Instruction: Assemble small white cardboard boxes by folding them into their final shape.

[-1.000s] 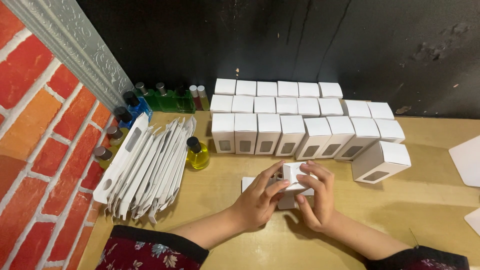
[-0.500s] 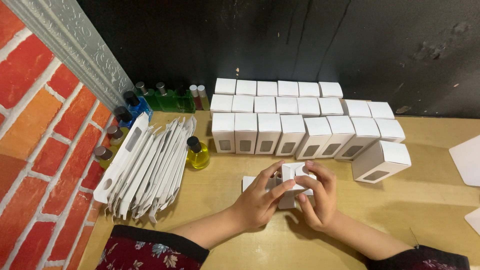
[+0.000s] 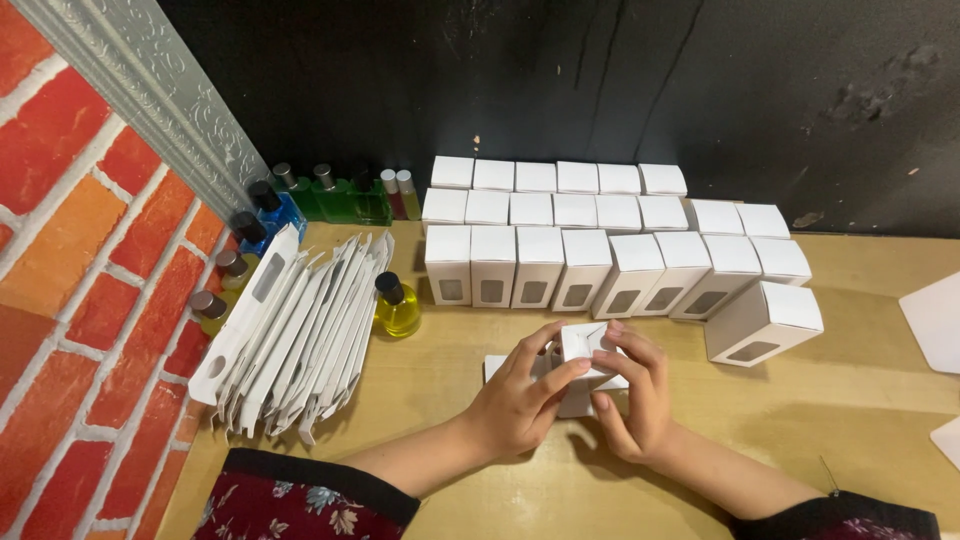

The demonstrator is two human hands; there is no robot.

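- Two hands grip one small white carton (image 3: 585, 350) over the wooden table (image 3: 860, 400): left hand (image 3: 520, 400) curled around its side, right hand (image 3: 630, 395) pinching its top flap (seemingly half-folded).
- Yellow perfume bottle (image 3: 396, 305) stands just left, beside flat carton blanks (image 3: 300, 330).
- Finished boxes (image 3: 600, 250) line up behind.

Twenty-two upright white boxes (image 3: 538, 265)

I held a small white box (image 3: 585, 352) in both grips; white windowed boxes (image 3: 560, 265) stood in rows behind, flat white cartons (image 3: 300, 330) leaned left.
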